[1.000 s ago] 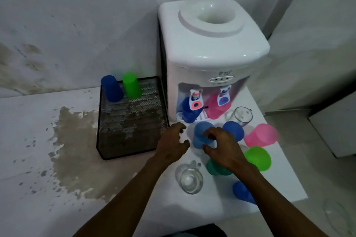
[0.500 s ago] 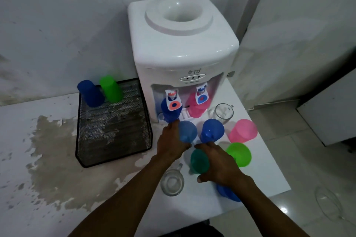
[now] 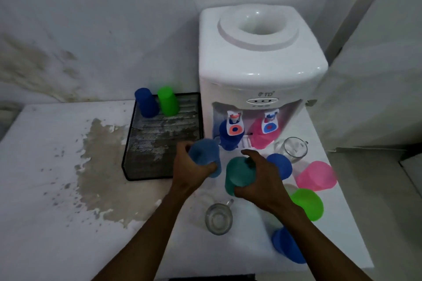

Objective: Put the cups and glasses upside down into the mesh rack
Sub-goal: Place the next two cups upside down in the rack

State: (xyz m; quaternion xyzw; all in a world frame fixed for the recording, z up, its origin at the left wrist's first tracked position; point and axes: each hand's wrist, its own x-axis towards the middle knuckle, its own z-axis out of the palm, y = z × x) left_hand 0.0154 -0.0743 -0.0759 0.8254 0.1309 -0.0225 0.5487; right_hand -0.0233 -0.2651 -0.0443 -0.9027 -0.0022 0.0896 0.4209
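Observation:
My left hand (image 3: 190, 172) grips a light blue cup (image 3: 204, 154), lifted and tipped, just right of the black mesh rack (image 3: 146, 150). My right hand (image 3: 262, 180) holds a teal cup (image 3: 238, 175) beside it. In the rack's far corner a dark blue cup (image 3: 146, 102) and a green cup (image 3: 167, 101) stand upside down. On the counter lie a blue cup (image 3: 279, 165), a pink cup (image 3: 316, 175), a green cup (image 3: 307, 204) and another blue cup (image 3: 286, 247). One glass mug (image 3: 219, 218) stands near my arms, a second glass mug (image 3: 294, 148) by the dispenser.
A white water dispenser (image 3: 258, 70) stands right of the rack, with a dark blue cup (image 3: 228, 138) and a pink cup (image 3: 262, 136) under its taps. The white counter (image 3: 45, 189) has a large brownish stain. Its right edge drops to the floor.
My left hand has lifted the light blue cup and carried it left toward the rack. My right hand has picked up the teal cup. The camera view shifted left.

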